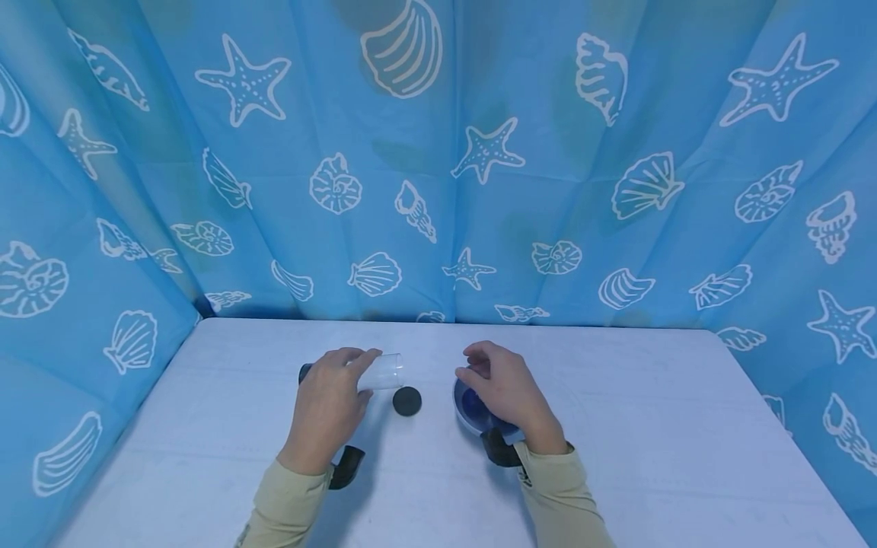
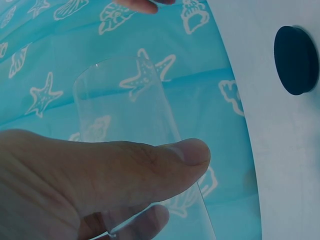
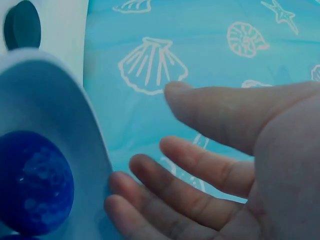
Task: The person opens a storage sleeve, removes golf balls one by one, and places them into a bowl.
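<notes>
My left hand (image 1: pixel 329 407) grips a clear plastic cylinder (image 1: pixel 385 372), which lies sideways just above the table with its see-through end to the right. A dark end piece (image 1: pixel 304 371) shows at the cylinder's left. In the left wrist view the thumb presses along the clear wall (image 2: pixel 125 100). My right hand (image 1: pixel 505 387) hovers over a grey-blue bowl (image 1: pixel 460 407), its fingers loosely bent and holding nothing. Inside the bowl is a shiny dark-blue ball (image 3: pixel 37 182); part of a second dark-blue thing shows below it. The hand hides much of the bowl from above.
A round black lid (image 1: pixel 407 401) lies flat on the white-covered table (image 1: pixel 651 426), between the two hands. Behind and to both sides hangs a blue curtain (image 1: pixel 425 228) with white shells and starfish. Dark wrist mounts (image 1: pixel 347 467) sit at both cuffs.
</notes>
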Action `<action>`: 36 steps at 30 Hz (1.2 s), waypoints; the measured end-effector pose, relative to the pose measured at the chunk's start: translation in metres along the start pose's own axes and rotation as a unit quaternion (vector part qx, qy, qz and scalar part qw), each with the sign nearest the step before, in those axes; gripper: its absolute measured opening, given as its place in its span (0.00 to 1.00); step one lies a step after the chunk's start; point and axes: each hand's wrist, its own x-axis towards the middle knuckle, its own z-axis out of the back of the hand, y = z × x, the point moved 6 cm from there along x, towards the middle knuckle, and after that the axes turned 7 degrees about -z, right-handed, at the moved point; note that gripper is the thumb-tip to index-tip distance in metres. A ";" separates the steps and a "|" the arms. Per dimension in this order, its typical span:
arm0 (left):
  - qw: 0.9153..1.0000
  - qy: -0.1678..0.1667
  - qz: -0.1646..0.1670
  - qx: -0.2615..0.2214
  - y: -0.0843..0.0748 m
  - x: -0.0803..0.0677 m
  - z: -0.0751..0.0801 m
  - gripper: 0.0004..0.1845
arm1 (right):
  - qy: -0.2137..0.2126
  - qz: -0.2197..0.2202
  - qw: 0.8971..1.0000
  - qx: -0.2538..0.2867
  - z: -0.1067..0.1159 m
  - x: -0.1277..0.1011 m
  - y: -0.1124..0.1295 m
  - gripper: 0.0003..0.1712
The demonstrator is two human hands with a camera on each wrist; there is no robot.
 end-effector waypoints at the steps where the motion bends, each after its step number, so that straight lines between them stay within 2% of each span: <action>1: 1.000 0.000 0.000 0.001 0.000 0.000 0.000 0.32 | -0.001 0.004 1.000 0.009 0.000 0.000 0.001 0.21; 7: 1.000 0.000 -0.002 0.004 0.000 0.000 0.000 0.32 | -0.014 0.016 0.998 0.051 -0.002 -0.002 0.008 0.20; 17: 1.000 0.001 0.001 0.007 0.000 0.000 0.000 0.32 | -0.033 0.009 0.998 0.061 -0.007 -0.003 0.013 0.22; 26: 1.000 -0.003 -0.005 0.010 -0.001 0.000 0.000 0.32 | -0.046 0.014 0.993 0.108 -0.011 -0.007 0.022 0.22; 36: 1.000 0.001 -0.001 0.015 -0.002 0.000 0.000 0.32 | -0.044 0.059 0.991 0.116 -0.024 -0.010 0.035 0.22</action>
